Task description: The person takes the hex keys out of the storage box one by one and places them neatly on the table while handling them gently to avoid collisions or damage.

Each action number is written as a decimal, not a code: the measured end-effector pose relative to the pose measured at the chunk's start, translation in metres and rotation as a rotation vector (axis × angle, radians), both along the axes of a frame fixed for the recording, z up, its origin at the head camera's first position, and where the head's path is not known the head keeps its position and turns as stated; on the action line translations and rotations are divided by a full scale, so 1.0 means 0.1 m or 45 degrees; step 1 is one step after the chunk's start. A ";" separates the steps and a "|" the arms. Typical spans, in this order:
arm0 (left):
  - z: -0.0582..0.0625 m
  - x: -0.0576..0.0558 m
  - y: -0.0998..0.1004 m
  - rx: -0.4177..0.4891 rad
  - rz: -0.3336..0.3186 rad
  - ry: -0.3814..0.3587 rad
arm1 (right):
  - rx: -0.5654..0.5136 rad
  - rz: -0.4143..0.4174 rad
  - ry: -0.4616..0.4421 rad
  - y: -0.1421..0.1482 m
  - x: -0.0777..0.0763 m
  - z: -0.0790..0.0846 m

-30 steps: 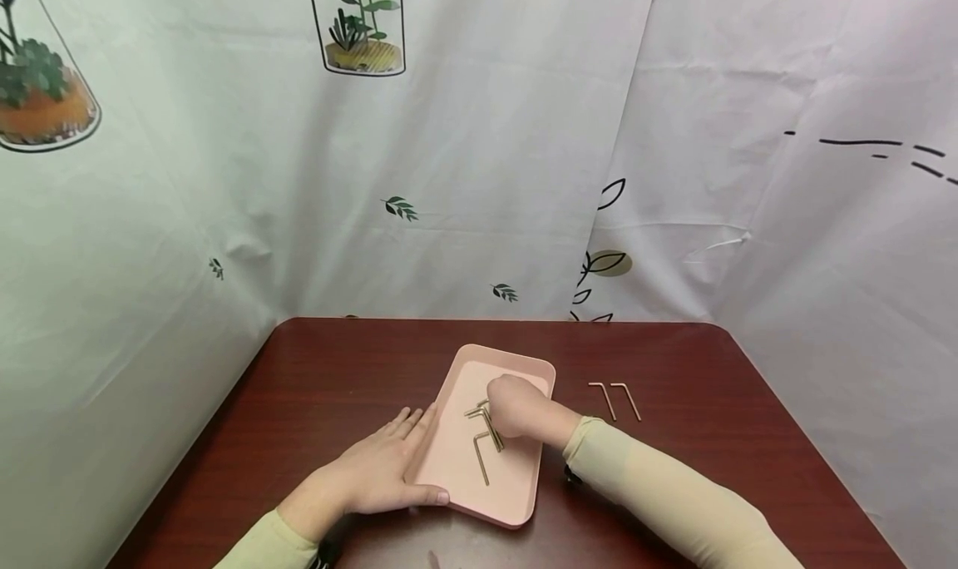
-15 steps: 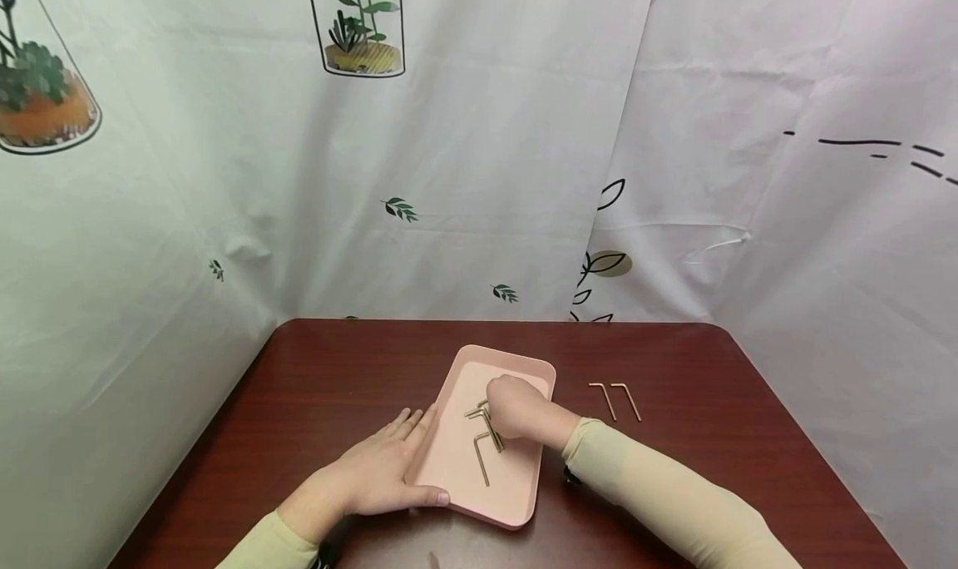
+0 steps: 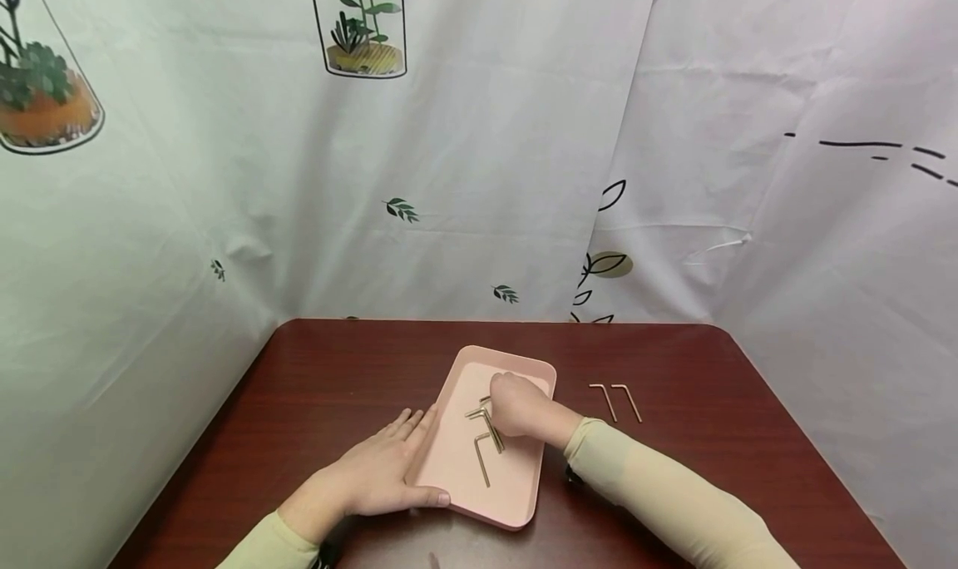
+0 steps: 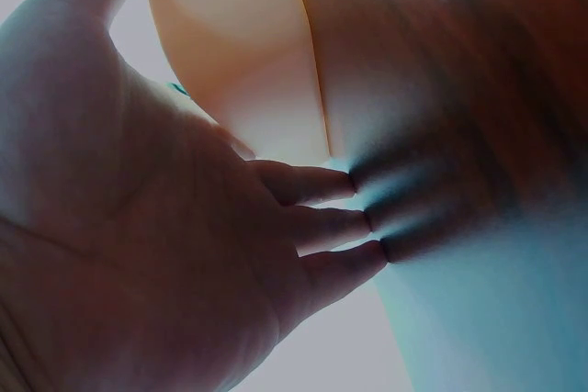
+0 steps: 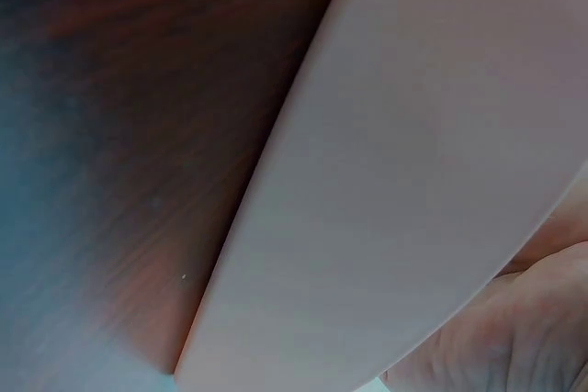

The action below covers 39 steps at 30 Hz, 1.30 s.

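I see the left hand with its grip spread wide, fingers straight, against the pink tray's left wall, thumb at its near-left corner. Right hand is down inside over the L-shaped hex keys; fingertips hidden, can't tell if that grip has one. Tray sits about midway between the worktop's side edges, two loose hex keys toward the right edge.

My left hand has straight fingers, thumb spread wide; my right hand hides its fingertips below, forearm angled inward.
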<state>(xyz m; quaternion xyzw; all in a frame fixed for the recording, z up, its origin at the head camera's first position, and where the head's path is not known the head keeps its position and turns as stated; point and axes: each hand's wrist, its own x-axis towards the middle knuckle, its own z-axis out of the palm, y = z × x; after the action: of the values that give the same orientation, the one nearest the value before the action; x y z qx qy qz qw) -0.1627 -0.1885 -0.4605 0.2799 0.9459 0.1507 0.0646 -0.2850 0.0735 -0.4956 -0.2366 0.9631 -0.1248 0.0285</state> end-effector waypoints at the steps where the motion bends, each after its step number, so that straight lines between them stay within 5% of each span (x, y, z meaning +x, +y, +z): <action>1: 0.00 0.00 0.00 0.002 0.000 -0.002 | -0.002 -0.001 -0.003 0.00 0.02 0.03; 14: 0.01 0.00 0.01 -0.003 -0.009 -0.003 | -0.027 0.034 0.025 0.06 0.12 0.22; 25: 0.00 -0.01 0.00 0.002 0.005 -0.021 | -0.165 0.092 0.060 0.17 -0.09 0.01; 29: 0.00 -0.01 0.00 0.002 0.003 -0.017 | -0.193 0.075 0.040 0.19 -0.03 0.11; 36: 0.01 0.00 0.00 0.002 -0.005 -0.015 | -0.141 -0.044 -0.025 0.19 0.26 0.59; 39: 0.01 0.00 0.00 0.004 -0.005 -0.012 | -0.086 -0.069 0.020 0.20 0.27 0.62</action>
<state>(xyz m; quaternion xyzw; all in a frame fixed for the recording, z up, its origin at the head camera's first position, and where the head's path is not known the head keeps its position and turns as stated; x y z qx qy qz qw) -0.1627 -0.1886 -0.4594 0.2813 0.9448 0.1533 0.0689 -0.2575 0.0937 -0.4332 -0.2124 0.9646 -0.1561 0.0097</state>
